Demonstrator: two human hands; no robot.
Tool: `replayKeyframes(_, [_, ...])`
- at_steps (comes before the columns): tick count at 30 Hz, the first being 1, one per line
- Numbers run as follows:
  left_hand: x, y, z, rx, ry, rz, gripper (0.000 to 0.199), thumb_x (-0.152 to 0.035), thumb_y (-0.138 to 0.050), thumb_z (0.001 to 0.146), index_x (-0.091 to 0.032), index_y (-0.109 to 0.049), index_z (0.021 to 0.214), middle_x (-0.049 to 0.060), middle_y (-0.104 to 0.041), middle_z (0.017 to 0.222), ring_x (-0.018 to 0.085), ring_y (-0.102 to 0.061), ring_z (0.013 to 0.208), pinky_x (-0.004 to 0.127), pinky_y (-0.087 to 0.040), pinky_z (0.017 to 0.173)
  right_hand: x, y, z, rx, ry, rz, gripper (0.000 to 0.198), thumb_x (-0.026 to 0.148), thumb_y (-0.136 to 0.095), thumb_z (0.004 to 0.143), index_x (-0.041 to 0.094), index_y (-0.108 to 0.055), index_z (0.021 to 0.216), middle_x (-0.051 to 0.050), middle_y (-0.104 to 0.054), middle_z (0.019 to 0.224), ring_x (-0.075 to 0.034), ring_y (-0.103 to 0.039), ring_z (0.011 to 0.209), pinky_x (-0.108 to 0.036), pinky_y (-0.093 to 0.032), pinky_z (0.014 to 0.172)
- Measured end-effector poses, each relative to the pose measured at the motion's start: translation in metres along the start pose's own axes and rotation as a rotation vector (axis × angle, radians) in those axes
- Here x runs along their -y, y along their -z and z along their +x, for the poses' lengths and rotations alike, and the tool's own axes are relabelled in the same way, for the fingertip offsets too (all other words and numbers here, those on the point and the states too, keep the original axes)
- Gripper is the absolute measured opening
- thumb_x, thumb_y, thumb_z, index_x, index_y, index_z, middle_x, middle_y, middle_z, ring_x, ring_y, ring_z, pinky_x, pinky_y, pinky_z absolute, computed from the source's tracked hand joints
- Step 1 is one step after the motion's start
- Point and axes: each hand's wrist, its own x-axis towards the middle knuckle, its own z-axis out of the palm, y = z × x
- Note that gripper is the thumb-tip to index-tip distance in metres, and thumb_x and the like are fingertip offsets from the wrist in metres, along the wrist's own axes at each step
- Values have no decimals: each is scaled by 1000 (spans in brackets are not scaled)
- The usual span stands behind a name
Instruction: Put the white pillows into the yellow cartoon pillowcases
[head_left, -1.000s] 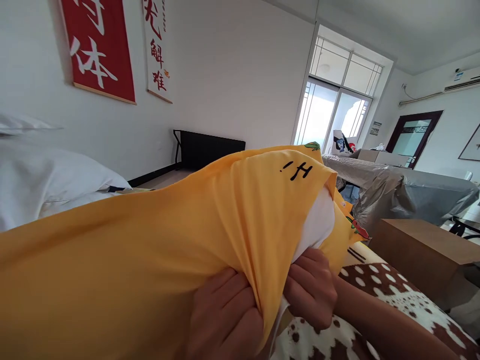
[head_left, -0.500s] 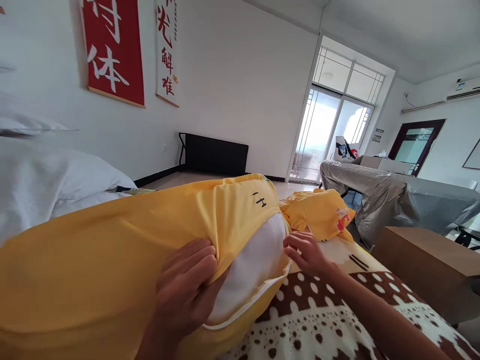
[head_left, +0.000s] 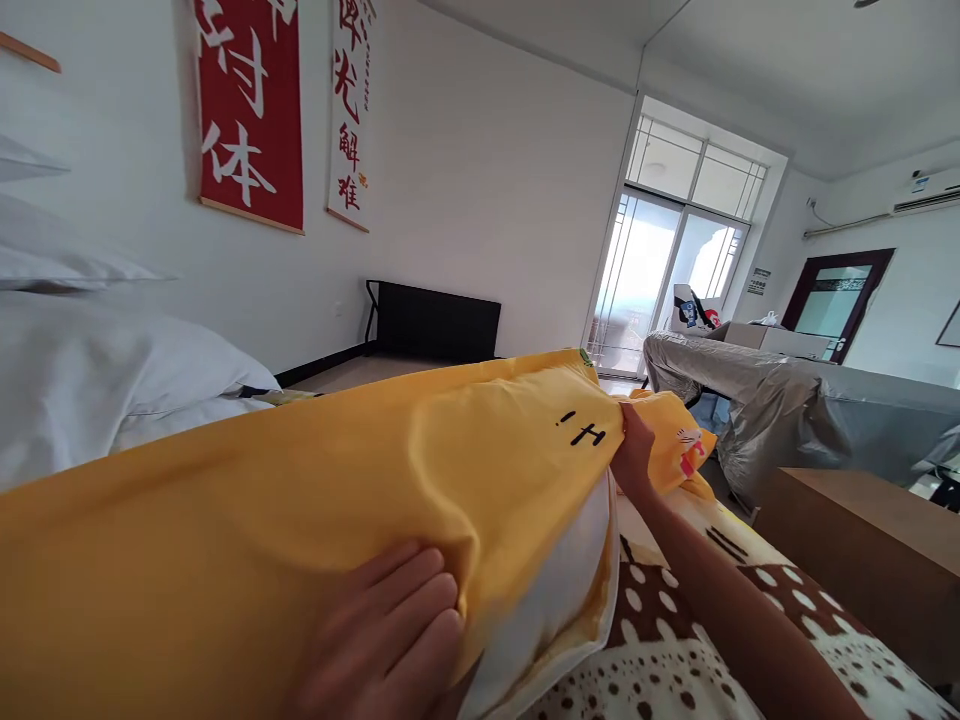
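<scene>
A yellow pillowcase (head_left: pixel 322 480) with black "Hi" lettering stretches across the front, partly over a white pillow (head_left: pixel 559 570) that shows through its open side. My left hand (head_left: pixel 397 620) is closed on the pillowcase cloth near the opening, bunching it into a fold; its thumb is hidden. At the far corner of the opening, my right hand (head_left: pixel 634 445) grips the pillowcase edge and holds it taut. Behind that hand lies another yellow cloth (head_left: pixel 667 425) with a pink and white print.
Below lies a brown and cream patterned blanket (head_left: pixel 652 650). White pillows (head_left: pixel 165 350) are piled at left. A cardboard box (head_left: pixel 862 540) stands at right, before a plastic-covered piece of furniture (head_left: pixel 780 400). A black folded table (head_left: pixel 439 320) leans by the wall.
My right hand has moved up and away from the opening's rim to the pillowcase's far corner, pulling it out flatter. The cloth covers more of the pillow. My left hand has shifted slightly lower.
</scene>
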Motion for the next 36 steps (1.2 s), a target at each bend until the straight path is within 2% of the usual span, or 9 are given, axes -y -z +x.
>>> replayKeyframes(4, [39,15,-12,-187,83,255,15,-11,-61,77,-19,-54,66,-1,-58,67,11,-55,63,24,-42,56,39,30,14,-261,2,228,5,24,-49,74,20,-45,75,4,-47,70,-13,-43,66,-24,-35,61])
replayKeyframes(6, [53,15,-16,-129,190,431,14,-13,-56,77,-17,-62,89,3,-65,86,16,-60,76,26,-45,63,58,48,16,-324,46,320,4,21,-52,71,19,-48,72,3,-47,71,-13,-43,68,-24,-35,63])
replayKeyframes(8, [58,10,-17,0,265,573,36,-9,-46,76,-14,-58,110,7,-65,98,21,-60,86,30,-46,68,71,63,14,-282,84,344,5,18,-52,70,19,-54,75,2,-52,77,-13,-47,73,-24,-36,66])
replayKeyframes(11, [50,-3,-12,8,237,573,40,-2,-42,74,-17,-60,106,6,-65,98,24,-57,88,35,-47,76,76,77,4,-190,55,327,12,20,-53,70,19,-58,81,2,-56,77,-13,-48,71,-24,-36,64])
replayKeyframes(15, [32,-16,-7,-51,158,397,33,3,-42,73,-15,-58,97,8,-64,96,24,-56,93,39,-45,88,64,81,-14,-147,-37,272,4,23,-52,68,19,-50,70,6,-46,60,-10,-38,57,-22,-30,52])
replayKeyframes(22, [32,-54,-11,49,137,267,17,-3,-36,73,-18,-43,68,3,-48,62,17,-44,62,31,-38,59,13,57,-39,97,-130,355,11,23,-46,70,21,-37,64,7,-40,54,-10,-35,54,-21,-28,49])
replayKeyframes(28, [48,-83,-25,176,164,260,16,-8,-38,71,-20,-41,60,1,-46,56,16,-43,55,28,-33,54,-12,38,-51,247,67,206,14,20,-43,69,21,-34,59,4,-43,54,-11,-39,52,-22,-27,51])
replayKeyframes(32, [56,-87,-33,274,196,297,18,-9,-37,73,-20,-40,59,1,-47,56,16,-44,55,29,-32,55,-22,32,-56,299,242,76,9,15,-41,68,20,-46,62,-1,-55,62,-15,-50,61,-24,-33,59])
replayKeyframes(36, [48,-87,-31,298,75,297,17,-11,-39,74,-20,-40,60,2,-47,56,17,-41,56,30,-31,54,-43,32,-54,345,335,-8,14,15,-41,70,19,-54,65,-4,-60,65,-16,-53,64,-25,-33,62])
